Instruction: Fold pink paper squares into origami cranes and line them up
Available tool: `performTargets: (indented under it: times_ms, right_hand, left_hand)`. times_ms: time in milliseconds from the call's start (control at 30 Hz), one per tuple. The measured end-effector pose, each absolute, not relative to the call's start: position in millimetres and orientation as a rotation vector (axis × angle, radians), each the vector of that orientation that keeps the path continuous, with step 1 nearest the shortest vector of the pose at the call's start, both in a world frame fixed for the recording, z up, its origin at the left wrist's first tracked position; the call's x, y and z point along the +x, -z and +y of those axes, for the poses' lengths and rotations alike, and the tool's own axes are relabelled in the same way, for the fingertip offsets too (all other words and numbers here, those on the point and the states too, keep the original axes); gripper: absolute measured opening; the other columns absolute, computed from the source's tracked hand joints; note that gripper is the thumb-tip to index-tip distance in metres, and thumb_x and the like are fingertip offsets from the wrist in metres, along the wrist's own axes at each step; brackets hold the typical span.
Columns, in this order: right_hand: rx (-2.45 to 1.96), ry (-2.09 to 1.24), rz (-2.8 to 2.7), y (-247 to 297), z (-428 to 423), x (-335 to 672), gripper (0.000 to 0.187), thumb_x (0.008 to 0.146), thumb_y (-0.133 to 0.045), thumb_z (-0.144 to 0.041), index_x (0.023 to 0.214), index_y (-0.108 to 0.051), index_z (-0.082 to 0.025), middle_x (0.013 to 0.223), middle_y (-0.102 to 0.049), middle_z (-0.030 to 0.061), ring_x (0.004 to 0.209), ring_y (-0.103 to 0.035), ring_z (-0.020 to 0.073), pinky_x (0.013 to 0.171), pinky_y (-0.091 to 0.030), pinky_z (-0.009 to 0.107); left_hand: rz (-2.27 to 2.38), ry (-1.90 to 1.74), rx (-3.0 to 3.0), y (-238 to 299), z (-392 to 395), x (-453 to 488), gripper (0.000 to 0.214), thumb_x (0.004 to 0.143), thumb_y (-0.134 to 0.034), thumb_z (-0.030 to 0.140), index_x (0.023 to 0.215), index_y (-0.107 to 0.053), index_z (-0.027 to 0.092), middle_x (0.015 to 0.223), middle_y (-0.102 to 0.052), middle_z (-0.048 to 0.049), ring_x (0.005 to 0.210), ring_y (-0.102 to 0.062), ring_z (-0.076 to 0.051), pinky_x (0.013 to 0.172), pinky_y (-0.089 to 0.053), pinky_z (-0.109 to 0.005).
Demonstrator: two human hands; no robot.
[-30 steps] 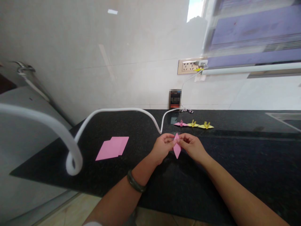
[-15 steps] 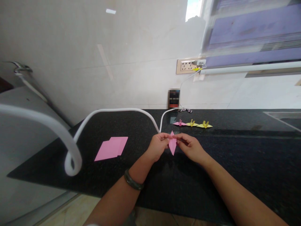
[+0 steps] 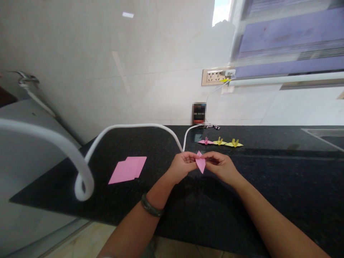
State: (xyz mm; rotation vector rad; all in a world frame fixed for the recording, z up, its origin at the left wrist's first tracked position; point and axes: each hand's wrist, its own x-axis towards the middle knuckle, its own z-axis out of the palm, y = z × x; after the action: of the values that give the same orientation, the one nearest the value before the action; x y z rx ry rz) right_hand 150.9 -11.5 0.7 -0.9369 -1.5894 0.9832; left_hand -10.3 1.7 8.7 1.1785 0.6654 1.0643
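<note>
A pink folded origami paper (image 3: 200, 164), diamond-shaped with pointed ends, is held up over the dark countertop (image 3: 204, 215). My left hand (image 3: 182, 165) pinches its left edge between thumb and fingers. From the other side, my right hand (image 3: 220, 167) grips the right edge near the top with fingertips. Just beyond the hands stand a pink paper crane (image 3: 206, 142) and two yellow ones, a middle yellow crane (image 3: 219, 142) and a right yellow crane (image 3: 234, 143), in a row. Flat pink paper sheets (image 3: 127, 170) lie overlapping to the left.
A thick white flexible stand (image 3: 139, 125) arches over the counter from the left, with a coil near its front. Against the tiled wall leans a dark phone-like object (image 3: 199, 114), blurred out. A white cable runs to the wall socket (image 3: 215, 76). A sink edge (image 3: 319, 138) lies far right.
The folded pink paper has shifted slightly right and now tilts, its lower tip swung to the right. Both hands still hold it, and the right hand's fingers sit closer over its edge.
</note>
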Motion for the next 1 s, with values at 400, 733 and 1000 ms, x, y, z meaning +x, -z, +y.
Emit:
performTargets:
  times_ms: [400, 733, 1000]
  right_hand:
    - [-0.937, -0.915, -1.622, -6.1, -15.3, 151.6, 0.02, 0.067, -0.061, -0.029, 0.084, -0.063, -0.019, 0.081, -0.064, 0.0045, 0.073, -0.059, 0.0165, 0.069, -0.047, 0.031]
    - [-0.921, -0.895, -1.613, -2.2, -11.3, 149.1, 0.016, 0.068, -0.061, -0.028, 0.08, -0.063, -0.019, 0.081, -0.064, 0.0041, 0.074, -0.059, 0.0163, 0.071, -0.046, 0.031]
    - [-0.964, -0.938, -1.575, 0.0, -8.0, 151.6, 0.016, 0.066, -0.062, -0.031, 0.075, -0.063, -0.017, 0.077, -0.064, 0.0041, 0.076, -0.058, 0.0173, 0.072, -0.045, 0.032]
  left_hand:
    - [0.747, -1.108, 1.298, -11.7, -2.4, -9.3, 0.025, 0.056, -0.069, 0.024, 0.076, -0.064, 0.011, 0.071, -0.065, -0.0058, 0.064, -0.058, -0.012, 0.065, -0.044, -0.025]
    - [0.853, -1.143, 1.326, -5.8, -0.1, -6.9, 0.024, 0.057, -0.068, 0.028, 0.073, -0.066, 0.01, 0.063, -0.064, -0.0054, 0.055, -0.054, -0.01, 0.056, -0.044, -0.023]
    - [0.841, -1.121, 1.338, -2.5, 0.8, -7.7, 0.023, 0.056, -0.068, 0.026, 0.074, -0.065, 0.012, 0.073, -0.065, -0.0065, 0.064, -0.058, -0.012, 0.066, -0.046, -0.026]
